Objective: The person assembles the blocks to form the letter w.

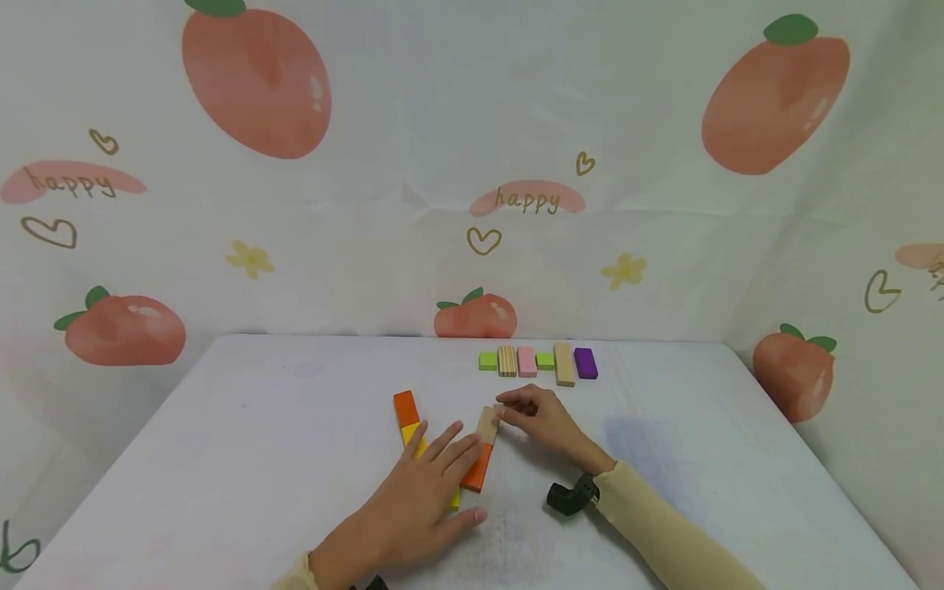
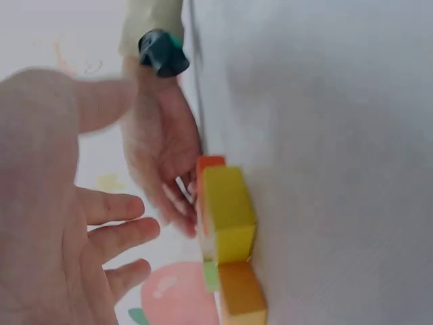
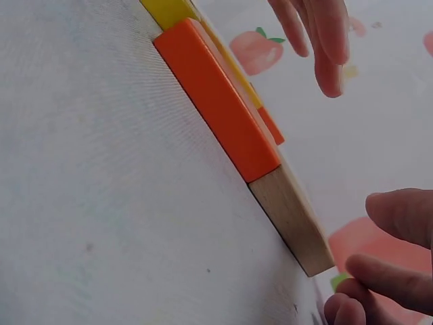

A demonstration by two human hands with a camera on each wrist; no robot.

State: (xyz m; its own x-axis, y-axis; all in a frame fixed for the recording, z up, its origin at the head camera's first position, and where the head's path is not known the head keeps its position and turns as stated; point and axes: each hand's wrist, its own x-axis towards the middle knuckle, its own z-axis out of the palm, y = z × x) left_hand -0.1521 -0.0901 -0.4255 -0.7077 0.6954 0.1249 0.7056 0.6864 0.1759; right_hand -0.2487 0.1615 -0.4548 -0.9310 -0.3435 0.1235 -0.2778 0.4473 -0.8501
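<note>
My left hand (image 1: 420, 500) is spread flat above several toy blocks, fingers straight and apart, covering part of them in the head view. In the left wrist view its palm faces a yellow block (image 2: 230, 203) without gripping it. A red-orange block (image 1: 406, 407) continues a slanting line with a yellow block (image 1: 413, 437). Beside that line, an orange block (image 1: 478, 469) meets a plain wooden block (image 1: 487, 424) end to end. My right hand (image 1: 544, 422), fingers loosely bent, is at the wooden block's far end. In the right wrist view nothing sits between its thumb and fingers.
Along the back stands a row of blocks: green (image 1: 487, 360), striped (image 1: 506, 361), pink (image 1: 527, 361), another green (image 1: 545, 361), plain wood (image 1: 564, 365) and purple (image 1: 586, 363). A printed cloth (image 1: 369, 270) rises behind the white table (image 1: 258, 459). A black device (image 1: 571, 496) is on my right wrist.
</note>
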